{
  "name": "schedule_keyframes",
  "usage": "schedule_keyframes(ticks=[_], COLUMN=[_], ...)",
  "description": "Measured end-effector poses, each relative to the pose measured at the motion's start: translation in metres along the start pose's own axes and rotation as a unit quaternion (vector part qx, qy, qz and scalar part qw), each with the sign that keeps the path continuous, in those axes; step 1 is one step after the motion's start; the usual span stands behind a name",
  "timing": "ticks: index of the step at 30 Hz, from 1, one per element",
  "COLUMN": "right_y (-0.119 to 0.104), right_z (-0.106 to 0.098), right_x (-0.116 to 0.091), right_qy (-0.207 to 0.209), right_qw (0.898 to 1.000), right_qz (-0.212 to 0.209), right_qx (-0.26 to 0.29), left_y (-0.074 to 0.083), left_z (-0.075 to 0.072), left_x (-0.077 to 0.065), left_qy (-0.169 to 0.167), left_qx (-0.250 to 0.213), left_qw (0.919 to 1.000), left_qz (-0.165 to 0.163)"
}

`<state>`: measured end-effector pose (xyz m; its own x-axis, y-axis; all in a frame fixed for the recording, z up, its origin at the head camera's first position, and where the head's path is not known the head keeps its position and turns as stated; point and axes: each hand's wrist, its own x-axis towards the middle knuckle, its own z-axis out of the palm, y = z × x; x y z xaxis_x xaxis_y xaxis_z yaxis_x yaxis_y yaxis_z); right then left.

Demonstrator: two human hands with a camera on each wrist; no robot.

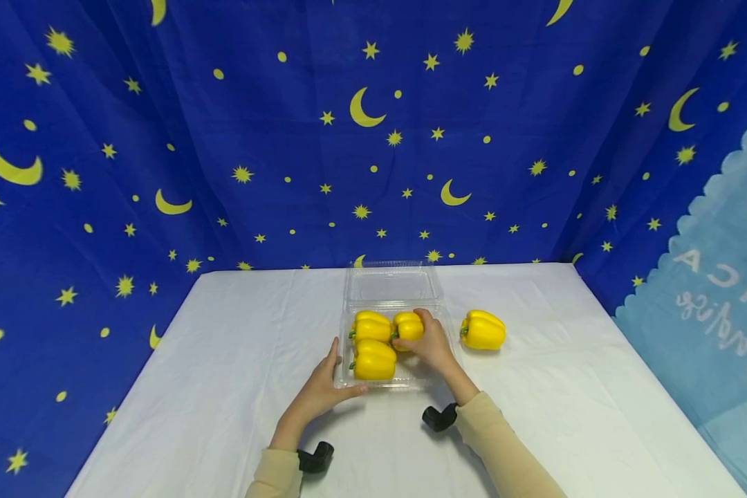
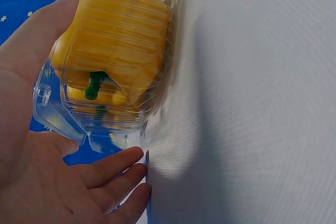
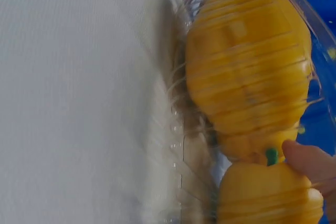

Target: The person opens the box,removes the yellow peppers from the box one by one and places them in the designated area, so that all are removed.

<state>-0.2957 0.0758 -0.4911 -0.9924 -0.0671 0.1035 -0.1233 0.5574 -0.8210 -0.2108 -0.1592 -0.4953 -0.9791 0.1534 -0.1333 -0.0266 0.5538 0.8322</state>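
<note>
A clear plastic clamshell box (image 1: pixel 420 377) lies on the white table with its lid (image 1: pixel 392 285) folded back, away from the person. Two yellow bell peppers (image 1: pixel 374 360) sit in its left half, one behind the other. My right hand (image 1: pixel 432 344) grips another yellow bell pepper (image 1: pixel 407 328) in the back right of the box, thumb near its green stem (image 3: pixel 271 156). At the box's front left corner is my left hand (image 1: pixel 321 384), fingers spread and thumb along the near edge. In the left wrist view, a pepper (image 2: pixel 118 30) shows through the ribbed wall.
One more yellow bell pepper (image 1: pixel 483 330) lies on the white tablecloth (image 1: pixel 573 387), right of the box. Behind the table hangs a blue curtain (image 1: pixel 286 138) with yellow moons and stars. A light blue cloth (image 1: pixel 716 304) hangs at the right.
</note>
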Motion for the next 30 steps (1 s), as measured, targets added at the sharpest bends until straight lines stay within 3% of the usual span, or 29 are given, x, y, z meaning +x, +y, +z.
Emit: schedule_keyframes(ticks=[16,23,30], right_y=[-0.003,-0.012,-0.022], right_z=[-0.006,-0.015,-0.025], right_x=[-0.002,-0.006,-0.007], right_qy=[0.034,0.048,0.039], right_qw=[0.999,0.998,0.999], right_qz=[0.005,-0.016,-0.019], right_qx=[0.027,0.036,0.030], left_y=[-0.001,-0.002,-0.002], left_z=[0.002,0.000,-0.001], left_x=[0.001,0.001,0.001], left_qy=[0.001,0.003,0.005], left_qx=[-0.002,0.001,0.003], left_qw=[1.0000,1.0000,1.0000], left_qz=[-0.001,-0.001,-0.002])
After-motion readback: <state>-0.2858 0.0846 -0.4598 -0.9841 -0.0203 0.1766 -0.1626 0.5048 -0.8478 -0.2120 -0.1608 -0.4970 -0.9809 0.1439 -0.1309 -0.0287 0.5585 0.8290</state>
